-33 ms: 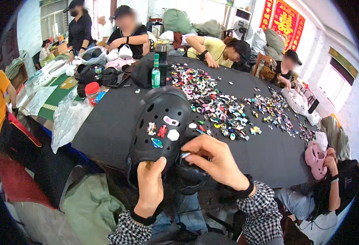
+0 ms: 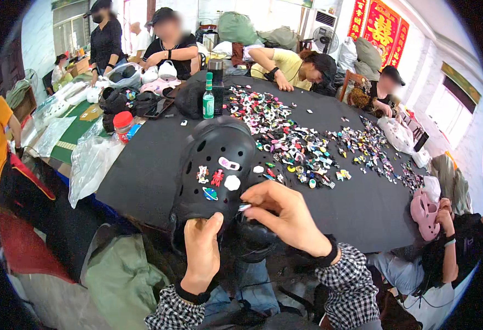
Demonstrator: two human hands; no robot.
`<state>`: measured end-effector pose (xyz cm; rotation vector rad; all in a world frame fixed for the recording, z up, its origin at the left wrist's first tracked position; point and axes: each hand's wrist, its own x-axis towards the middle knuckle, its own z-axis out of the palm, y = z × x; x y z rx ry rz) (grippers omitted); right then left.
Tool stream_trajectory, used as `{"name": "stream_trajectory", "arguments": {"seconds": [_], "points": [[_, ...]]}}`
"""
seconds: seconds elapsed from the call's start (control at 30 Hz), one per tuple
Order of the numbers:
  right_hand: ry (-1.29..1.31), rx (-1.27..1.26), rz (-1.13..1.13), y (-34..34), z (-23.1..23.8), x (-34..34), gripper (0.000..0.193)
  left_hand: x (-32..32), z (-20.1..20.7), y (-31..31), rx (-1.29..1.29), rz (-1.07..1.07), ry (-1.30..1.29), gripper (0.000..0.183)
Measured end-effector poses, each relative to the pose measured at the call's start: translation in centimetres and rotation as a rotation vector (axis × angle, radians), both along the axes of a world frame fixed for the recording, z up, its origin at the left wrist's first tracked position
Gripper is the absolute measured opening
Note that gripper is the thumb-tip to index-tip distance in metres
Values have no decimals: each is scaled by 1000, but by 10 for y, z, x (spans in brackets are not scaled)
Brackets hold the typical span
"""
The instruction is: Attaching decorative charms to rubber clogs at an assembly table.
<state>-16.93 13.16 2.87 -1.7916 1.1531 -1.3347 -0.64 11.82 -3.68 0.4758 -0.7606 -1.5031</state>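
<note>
Pinching a small pale charm (image 2: 245, 208) between thumb and fingers, the right hand (image 2: 280, 212) is just above the plainer black clog (image 2: 255, 234). The left hand (image 2: 202, 247) grips the charm-studded black clog (image 2: 208, 151) at the table's (image 2: 142, 179) near edge. A loose pinch could drop the charm; a slack left grip could let the studded clog tip.

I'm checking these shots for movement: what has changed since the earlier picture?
Very little: the right hand has edged slightly left, its grip still pinching a small pale piece. Nothing was visibly taken up or let go. The left hand still holds the black clog, with the same charms on it.
</note>
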Motion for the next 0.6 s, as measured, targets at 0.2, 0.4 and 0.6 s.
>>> {"name": "stream_trajectory", "arguments": {"seconds": [0.2,0.4,0.6], "points": [[223,-213,-75,-6,-1,21,17,-6,-2,9,-38,75,2,23],[192,-170,-130,-1,-2,26,16,-6,-7,19,-38,95,-137,25],[310,-115,-73,13,6,25,16,-4,-16,24,-105,161,-98,25]]}}
